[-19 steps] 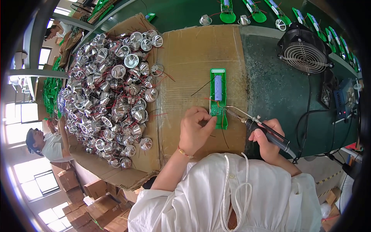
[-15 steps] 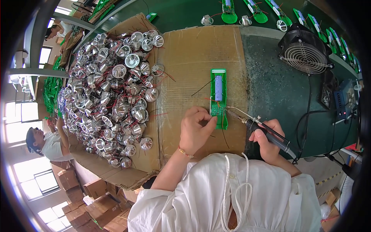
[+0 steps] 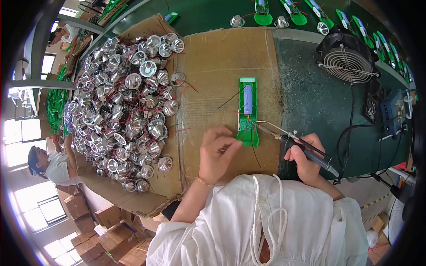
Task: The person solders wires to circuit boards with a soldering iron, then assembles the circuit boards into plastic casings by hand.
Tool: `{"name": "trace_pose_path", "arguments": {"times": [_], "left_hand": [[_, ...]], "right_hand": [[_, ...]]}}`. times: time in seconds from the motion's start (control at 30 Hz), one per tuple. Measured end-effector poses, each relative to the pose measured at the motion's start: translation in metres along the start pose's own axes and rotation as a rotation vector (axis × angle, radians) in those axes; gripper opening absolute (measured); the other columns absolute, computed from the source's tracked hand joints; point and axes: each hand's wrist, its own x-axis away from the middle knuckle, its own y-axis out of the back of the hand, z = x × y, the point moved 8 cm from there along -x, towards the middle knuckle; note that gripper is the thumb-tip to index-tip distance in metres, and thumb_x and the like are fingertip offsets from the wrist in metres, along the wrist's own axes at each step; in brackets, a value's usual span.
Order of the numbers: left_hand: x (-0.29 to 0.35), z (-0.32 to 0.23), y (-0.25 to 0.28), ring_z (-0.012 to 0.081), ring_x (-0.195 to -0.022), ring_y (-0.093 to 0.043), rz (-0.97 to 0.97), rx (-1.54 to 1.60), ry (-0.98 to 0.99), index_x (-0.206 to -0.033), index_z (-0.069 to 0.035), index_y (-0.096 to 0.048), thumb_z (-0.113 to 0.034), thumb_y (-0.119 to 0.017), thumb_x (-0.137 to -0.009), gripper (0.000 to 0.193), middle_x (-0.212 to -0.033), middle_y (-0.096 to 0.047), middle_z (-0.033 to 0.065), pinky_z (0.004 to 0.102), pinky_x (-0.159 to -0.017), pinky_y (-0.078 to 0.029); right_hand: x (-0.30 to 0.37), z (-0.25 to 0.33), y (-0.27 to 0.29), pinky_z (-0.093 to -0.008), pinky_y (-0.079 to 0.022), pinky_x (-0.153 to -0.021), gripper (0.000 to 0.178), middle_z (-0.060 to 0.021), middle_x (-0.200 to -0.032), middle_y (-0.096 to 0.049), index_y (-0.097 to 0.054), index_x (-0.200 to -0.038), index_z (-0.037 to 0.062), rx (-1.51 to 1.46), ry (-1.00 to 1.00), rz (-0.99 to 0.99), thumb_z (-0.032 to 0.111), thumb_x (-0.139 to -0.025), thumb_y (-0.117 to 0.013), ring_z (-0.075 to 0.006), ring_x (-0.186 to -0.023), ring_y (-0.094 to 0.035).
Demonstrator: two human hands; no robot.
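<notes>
A green plastic housing [image 3: 248, 137] lies lengthwise on the brown cardboard sheet [image 3: 208, 57]. Inside it sit a purple cylindrical battery [image 3: 248, 99] and, below that, a small green circuit board [image 3: 246, 126] with thin wires. My right hand [image 3: 306, 155] grips a black soldering iron [image 3: 306, 153] with a thin metal solder-feed tube alongside; its tip reaches the board's right edge. At the housing's lower left, my left hand [image 3: 216, 153] has its fingers curled toward the thumb. Whatever is between those fingertips is too small to make out.
A cardboard box [image 3: 173, 177] heaped with silver reflector cups [image 3: 133, 81] on red wires stands at left. A black fan [image 3: 348, 60] and a blue soldering station [image 3: 392, 116] are at right. More green housings [image 3: 298, 18] line the far edge. Two people work at far left.
My left hand has drawn back to the left, away from the board. The iron's tip stays by the board, and the whole view has shifted slightly.
</notes>
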Motion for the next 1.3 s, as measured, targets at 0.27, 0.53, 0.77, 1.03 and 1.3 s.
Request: {"name": "trace_pose_path", "arguments": {"times": [0.27, 0.53, 0.77, 1.03, 1.3], "left_hand": [[-0.015, 0.014, -0.012, 0.0226, -0.08, -0.055, 0.044, 0.067, 0.215, -0.072, -0.002, -0.064, -0.012, -0.067, -0.072, 0.011, -0.085, -0.059, 0.0094, 0.031, -0.07, -0.045], [-0.013, 0.014, -0.01, 0.0224, -0.08, -0.055, 0.023, 0.067, 0.23, -0.071, -0.002, -0.064, -0.011, -0.066, -0.072, 0.009, -0.082, -0.06, 0.0084, 0.0311, -0.07, -0.045], [-0.013, 0.017, -0.01, 0.0223, -0.079, -0.054, 0.005, 0.07, 0.22, -0.069, -0.002, -0.063, -0.01, -0.066, -0.071, 0.009, -0.08, -0.061, 0.0083, 0.031, -0.069, -0.044], [-0.016, 0.016, -0.011, 0.0235, -0.079, -0.054, 0.008, 0.053, 0.225, -0.068, -0.002, -0.063, -0.01, -0.066, -0.07, 0.008, -0.079, -0.061, 0.0083, 0.0317, -0.071, -0.044], [-0.01, 0.026, -0.005, 0.0075, -0.057, -0.056, -0.104, 0.416, 0.49, -0.078, 0.003, -0.061, -0.011, -0.066, -0.076, 0.016, -0.067, -0.061, 0.0049, 0.0217, -0.052, -0.046]], "right_hand": [[-0.007, -0.001, -0.013, -0.025, -0.046, -0.05, 0.016, -0.0114, -0.069, -0.056, -0.044, -0.086, 0.0001, 0.082, 0.01, 0.053, 0.008, -0.082, -0.058, -0.0142, -0.055, -0.056], [-0.009, -0.008, -0.018, -0.0255, -0.046, -0.05, 0.016, -0.0108, -0.068, -0.056, -0.044, -0.085, 0.0001, 0.114, -0.024, 0.107, 0.008, -0.082, -0.057, -0.0134, -0.056, -0.056], [-0.006, -0.011, -0.016, -0.0268, -0.047, -0.051, 0.015, -0.0108, -0.067, -0.054, -0.044, -0.085, -0.0004, 0.036, -0.021, 0.045, 0.007, -0.082, -0.056, -0.0148, -0.054, -0.055], [-0.01, 0.0, -0.006, -0.0291, -0.047, -0.051, 0.015, -0.008, -0.063, -0.05, -0.044, -0.088, -0.0014, -0.024, 0.09, -0.032, 0.006, -0.081, -0.055, -0.0136, -0.05, -0.049], [-0.028, 0.003, 0.025, -0.0281, -0.046, -0.051, 0.014, -0.0061, -0.061, -0.048, -0.045, -0.089, -0.0013, 0.001, 0.175, -0.181, 0.007, -0.082, -0.054, -0.0122, -0.049, -0.046]]}}
